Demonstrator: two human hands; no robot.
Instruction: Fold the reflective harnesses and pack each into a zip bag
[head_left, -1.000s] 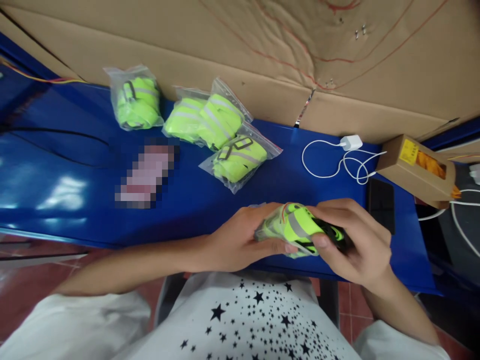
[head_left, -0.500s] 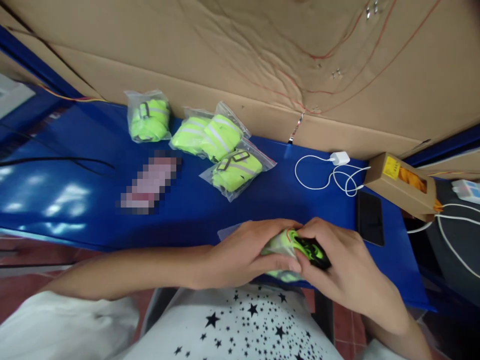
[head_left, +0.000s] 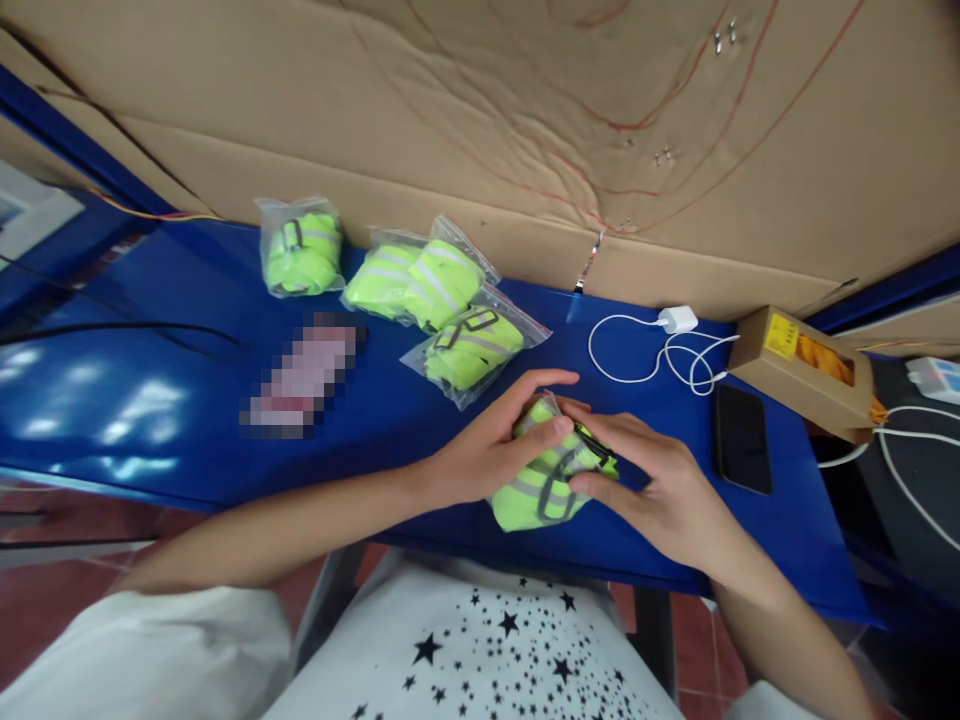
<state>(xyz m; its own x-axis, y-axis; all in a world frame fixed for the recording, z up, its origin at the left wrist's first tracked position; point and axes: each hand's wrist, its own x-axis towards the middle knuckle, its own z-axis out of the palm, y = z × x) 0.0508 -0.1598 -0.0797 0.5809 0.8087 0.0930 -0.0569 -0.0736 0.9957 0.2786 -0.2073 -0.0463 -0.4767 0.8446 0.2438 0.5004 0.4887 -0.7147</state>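
Between my hands, near the table's front edge, is a clear plastic bag (head_left: 527,503) with a folded neon-yellow reflective piece, grey bands and a dark buckle in it; it looks like a reflective vest. My left hand (head_left: 506,440) grips the bag's upper left, thumb across the front and the other fingers behind. Holding the right side, my right hand (head_left: 660,485) has its thumb low on the front and its fingers over the black strap (head_left: 595,445) at the top corner. The bag's opening is partly hidden by the fingers.
Several similar bagged yellow vests (head_left: 472,345) lie along the back of the blue table (head_left: 180,370). A blurred-out item (head_left: 304,375) is at left. Rightward are a white charger (head_left: 677,319) with its cable, a black phone (head_left: 741,438) and a cardboard box (head_left: 802,365). Cardboard (head_left: 300,160) walls the back.
Both hands have moved up and away from my body with the bag. Its front, with the dark buckle, now faces me, and my left fingers are spread further behind it.
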